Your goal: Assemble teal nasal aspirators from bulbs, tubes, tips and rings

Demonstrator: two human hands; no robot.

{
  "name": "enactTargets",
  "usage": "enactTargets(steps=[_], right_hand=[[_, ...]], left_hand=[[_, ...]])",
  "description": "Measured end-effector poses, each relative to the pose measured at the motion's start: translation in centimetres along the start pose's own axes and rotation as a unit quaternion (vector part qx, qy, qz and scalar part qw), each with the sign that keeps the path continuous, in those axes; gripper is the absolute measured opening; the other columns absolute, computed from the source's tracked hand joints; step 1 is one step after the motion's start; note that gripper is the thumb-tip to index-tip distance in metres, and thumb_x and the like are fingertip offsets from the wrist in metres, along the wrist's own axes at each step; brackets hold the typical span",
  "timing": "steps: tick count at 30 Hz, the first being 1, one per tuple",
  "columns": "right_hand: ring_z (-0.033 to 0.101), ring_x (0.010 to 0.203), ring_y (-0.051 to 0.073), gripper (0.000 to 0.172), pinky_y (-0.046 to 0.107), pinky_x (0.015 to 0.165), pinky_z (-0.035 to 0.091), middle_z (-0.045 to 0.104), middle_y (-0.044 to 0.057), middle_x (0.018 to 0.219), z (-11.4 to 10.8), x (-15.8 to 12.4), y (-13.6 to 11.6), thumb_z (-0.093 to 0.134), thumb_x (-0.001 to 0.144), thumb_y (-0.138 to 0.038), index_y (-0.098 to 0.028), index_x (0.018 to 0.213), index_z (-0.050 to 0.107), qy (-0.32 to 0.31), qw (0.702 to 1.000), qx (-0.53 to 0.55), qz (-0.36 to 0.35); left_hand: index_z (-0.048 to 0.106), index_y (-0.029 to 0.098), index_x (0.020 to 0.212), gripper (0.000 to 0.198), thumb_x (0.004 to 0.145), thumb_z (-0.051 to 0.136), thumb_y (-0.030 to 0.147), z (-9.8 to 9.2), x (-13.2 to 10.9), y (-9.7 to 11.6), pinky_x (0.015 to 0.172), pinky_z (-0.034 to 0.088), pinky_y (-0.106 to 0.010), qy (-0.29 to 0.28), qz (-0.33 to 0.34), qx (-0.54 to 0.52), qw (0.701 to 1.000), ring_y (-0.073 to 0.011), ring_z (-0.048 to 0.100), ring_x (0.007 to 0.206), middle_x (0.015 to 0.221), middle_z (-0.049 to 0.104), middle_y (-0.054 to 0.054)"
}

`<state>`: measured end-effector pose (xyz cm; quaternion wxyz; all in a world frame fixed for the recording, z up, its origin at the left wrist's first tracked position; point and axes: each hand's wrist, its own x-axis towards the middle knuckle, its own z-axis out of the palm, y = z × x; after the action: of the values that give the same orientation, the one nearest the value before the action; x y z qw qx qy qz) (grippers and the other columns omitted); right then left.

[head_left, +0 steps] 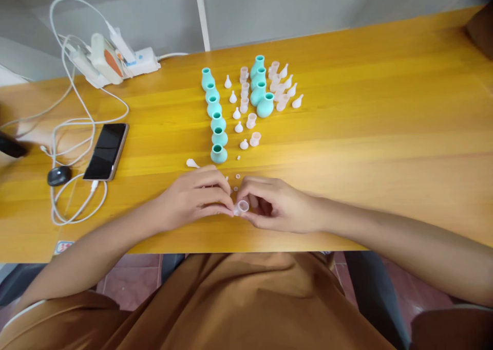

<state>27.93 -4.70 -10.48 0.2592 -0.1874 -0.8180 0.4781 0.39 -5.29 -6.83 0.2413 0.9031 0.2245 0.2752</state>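
Our wooden table (385, 170) spreads wide. Over its near part we bring our left hand (198, 195) and right hand (277, 204) close, thumb and fingers of each pinching. A phone (106, 152) lies left. Farther away, turquoise bottles (219, 155) stand in two rows. The clear cup (242, 206) we pinch sits between our fingertips. Beyond are white nozzles (239, 127) and tiny rings (238, 176).

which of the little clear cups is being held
The nearest clear cup, between the left hand and right hand; the other clear cups are all farther back on the table, untouched.
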Motion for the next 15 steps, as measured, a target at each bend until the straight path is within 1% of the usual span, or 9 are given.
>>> enactTargets(steps=[5, 8, 11, 13, 15], right_hand=[[0.059, 0.07, 0.009, 0.012, 0.021, 0.063, 0.05, 0.066, 0.0, 0.091, -0.04, -0.07, -0.09, 0.072, 0.103, -0.021, -0.02, 0.113, 0.066, -0.003, 1.0, -0.003, -0.001], [0.058, 0.07, 0.009, 0.012, 0.021, 0.063, 0.05, 0.066, 0.001, 0.091, -0.06, -0.06, -0.14, 0.072, 0.104, -0.023, -0.019, 0.113, 0.066, -0.001, 1.0, -0.008, -0.004], [0.058, 0.07, 0.008, 0.011, 0.02, 0.063, 0.05, 0.066, 0.0, 0.09, -0.05, 0.02, -0.15, 0.073, 0.103, -0.022, -0.019, 0.112, 0.066, 0.001, 1.0, -0.013, -0.009], [0.059, 0.07, 0.009, 0.012, 0.02, 0.063, 0.05, 0.066, 0.0, 0.09, -0.03, 0.06, -0.14, 0.073, 0.102, -0.02, -0.019, 0.112, 0.066, 0.0, 1.0, -0.014, -0.012], [0.059, 0.069, 0.008, 0.013, 0.02, 0.062, 0.05, 0.066, 0.0, 0.089, -0.03, 0.07, -0.14, 0.073, 0.102, -0.019, -0.019, 0.112, 0.066, 0.0, 1.0, -0.011, -0.012]], left_hand=[[0.08, 0.028, 0.106, 0.003, 0.106, 0.079, 0.031, -0.18, 0.12, 0.05, 0.085, 0.057, -0.031, -0.01, -0.004, -0.003, 1.0, -0.0167, 0.072, 0.094, 0.101, 0.077, -0.002], [0.08, 0.029, 0.104, 0.007, 0.106, 0.078, 0.035, -0.42, 0.16, 0.09, 0.085, 0.057, -0.031, -0.023, -0.027, -0.017, 0.999, -0.0174, 0.072, 0.094, 0.102, 0.077, -0.002], [0.08, 0.031, 0.103, 0.01, 0.109, 0.074, 0.038, -0.27, 0.09, -0.01, 0.086, 0.056, -0.032, -0.03, -0.047, -0.016, 0.998, -0.0182, 0.072, 0.093, 0.102, 0.077, -0.002], [0.08, 0.03, 0.105, 0.009, 0.109, 0.074, 0.036, -0.15, 0.04, -0.01, 0.087, 0.057, -0.032, -0.028, -0.034, -0.006, 0.999, -0.0185, 0.072, 0.094, 0.103, 0.078, -0.002], [0.08, 0.027, 0.105, 0.008, 0.106, 0.078, 0.034, -0.49, 0.05, 0.14, 0.086, 0.057, -0.032, -0.025, -0.013, -0.007, 1.0, -0.0181, 0.072, 0.094, 0.102, 0.078, -0.004]])
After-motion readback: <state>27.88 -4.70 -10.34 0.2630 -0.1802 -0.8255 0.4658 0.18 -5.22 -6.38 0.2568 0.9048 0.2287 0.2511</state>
